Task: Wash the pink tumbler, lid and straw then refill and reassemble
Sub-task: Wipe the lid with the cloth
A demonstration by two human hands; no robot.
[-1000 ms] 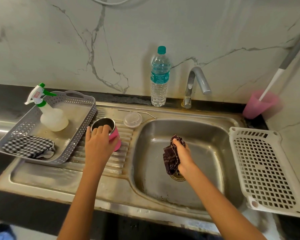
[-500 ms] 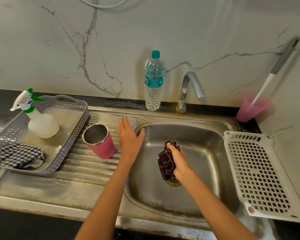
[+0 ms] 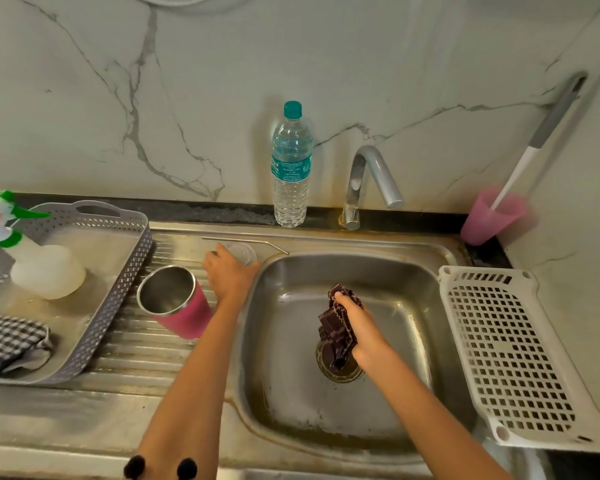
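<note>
The pink tumbler (image 3: 187, 311) with a steel inside stands open and upright on the ribbed drainboard (image 3: 136, 348). Just behind it my left hand (image 3: 227, 275) curls its fingers over the clear round lid (image 3: 245, 252), which is partly hidden under them. The metal straw (image 3: 246, 241) with a bent end lies along the back of the drainboard, beyond the lid. My right hand (image 3: 359, 325) grips a dark maroon cloth (image 3: 336, 334) over the drain in the sink basin (image 3: 291, 375). A capped water bottle (image 3: 291, 168) stands on the ledge behind.
A grey perforated tray (image 3: 118, 306) at left holds a spray bottle (image 3: 39, 265) and a checked cloth (image 3: 7, 341). The tap (image 3: 368, 181) rises behind the basin. A white slotted rack (image 3: 513, 358) lies at right, a pink cup (image 3: 492, 216) with a brush behind it.
My left hand let go of the pink tumbler, moved right and back, and now closes over the clear lid. My right hand still holds the cloth over the drain.
</note>
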